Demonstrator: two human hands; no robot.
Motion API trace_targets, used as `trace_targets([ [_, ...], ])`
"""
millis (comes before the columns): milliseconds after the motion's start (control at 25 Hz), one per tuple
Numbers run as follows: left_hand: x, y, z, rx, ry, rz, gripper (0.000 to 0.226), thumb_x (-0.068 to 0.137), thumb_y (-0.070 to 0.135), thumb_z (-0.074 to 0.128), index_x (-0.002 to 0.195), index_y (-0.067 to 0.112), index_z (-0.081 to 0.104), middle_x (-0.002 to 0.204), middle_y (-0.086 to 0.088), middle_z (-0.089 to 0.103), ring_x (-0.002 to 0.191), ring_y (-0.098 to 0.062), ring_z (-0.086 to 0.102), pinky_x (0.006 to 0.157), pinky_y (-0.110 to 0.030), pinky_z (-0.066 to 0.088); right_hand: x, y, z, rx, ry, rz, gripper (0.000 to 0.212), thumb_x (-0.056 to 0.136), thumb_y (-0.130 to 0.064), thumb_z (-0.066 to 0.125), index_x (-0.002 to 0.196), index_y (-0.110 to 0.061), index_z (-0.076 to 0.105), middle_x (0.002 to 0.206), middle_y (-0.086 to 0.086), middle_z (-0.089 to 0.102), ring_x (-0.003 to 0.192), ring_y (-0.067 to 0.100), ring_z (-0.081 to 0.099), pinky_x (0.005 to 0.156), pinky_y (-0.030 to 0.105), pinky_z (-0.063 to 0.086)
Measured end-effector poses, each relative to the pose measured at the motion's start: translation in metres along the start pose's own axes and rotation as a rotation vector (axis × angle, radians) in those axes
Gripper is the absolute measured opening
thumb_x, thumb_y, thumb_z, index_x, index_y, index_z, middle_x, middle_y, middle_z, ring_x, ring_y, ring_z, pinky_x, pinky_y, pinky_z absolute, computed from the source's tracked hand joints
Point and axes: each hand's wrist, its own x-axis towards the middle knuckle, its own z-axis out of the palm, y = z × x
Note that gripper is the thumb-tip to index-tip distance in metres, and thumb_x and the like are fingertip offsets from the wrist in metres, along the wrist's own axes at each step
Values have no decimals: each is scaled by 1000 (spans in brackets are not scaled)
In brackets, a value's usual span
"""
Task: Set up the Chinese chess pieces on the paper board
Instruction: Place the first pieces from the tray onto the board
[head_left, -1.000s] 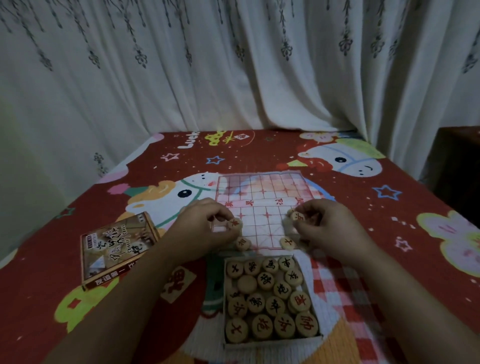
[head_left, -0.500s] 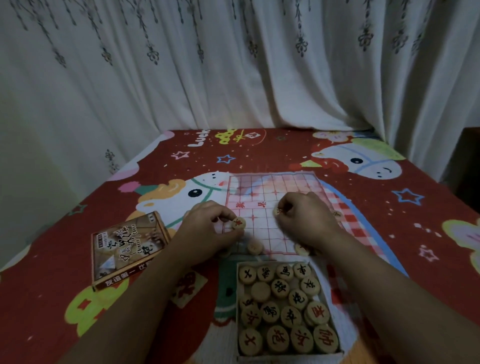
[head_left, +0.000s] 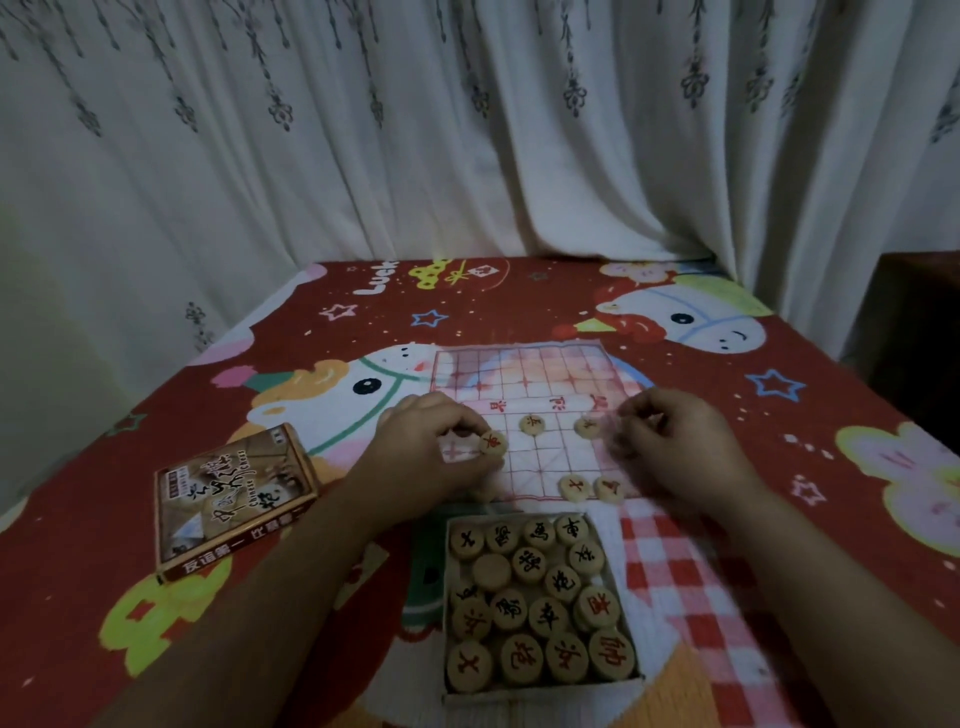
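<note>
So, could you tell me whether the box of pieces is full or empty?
Nearly full: round pieces pack the open box almost edge to edge, while only a few lie on the paper board.

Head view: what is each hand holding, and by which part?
The left hand pinches a red-marked piece by its rim. The right hand is curled and blurred; any hold cannot be told.

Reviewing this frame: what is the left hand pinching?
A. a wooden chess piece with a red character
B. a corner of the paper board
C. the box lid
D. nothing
A: the left hand pinches a round wooden chess piece with a red character over the left side of the paper board. The box lid lies apart from it, farther left.
</note>
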Motion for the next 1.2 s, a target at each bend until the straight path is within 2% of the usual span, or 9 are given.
trace_targets([
  [160,21,53,27,25,-84,100,31,76,61,65,96,37,66,89,17,57,92,-8,51,88,-39,42,-11,20,-22,27,-28,46,11,95,-21,63,91,-27,71,88,-11,71,75,6,65,60,25,47],
  [360,42,110,70,136,-245,113,32,79,58,64,101,35,65,95,8,55,99,-16,45,91,-38,35,-18,45,-33,53,72,92,13,93,-12,62,94,-17,73,86,2,73,75,20,68,72,39,57],
  [760,49,127,93,208,-325,34,30,79,54,64,100,32,67,96,5,51,103,-19,44,87,-38,28,-20,53,-31,88,48,73,12,93,-13,63,96,-17,74,89,-5,73,80,14,68,70,28,50],
  [960,51,125,90,240,-377,3,36,77,57,65,104,34,68,101,3,54,106,-20,45,93,-41,31,-19,53,-31,74,57,66,10,92,-15,65,95,-19,74,90,-7,72,85,12,68,76,30,52],
  [1200,52,123,87,261,-414,0,42,76,57,64,113,36,63,106,4,53,108,-20,43,94,-42,31,-20,53,-30,66,52,71,10,92,-17,65,95,-21,74,89,-8,72,85,11,68,76,29,52],
])
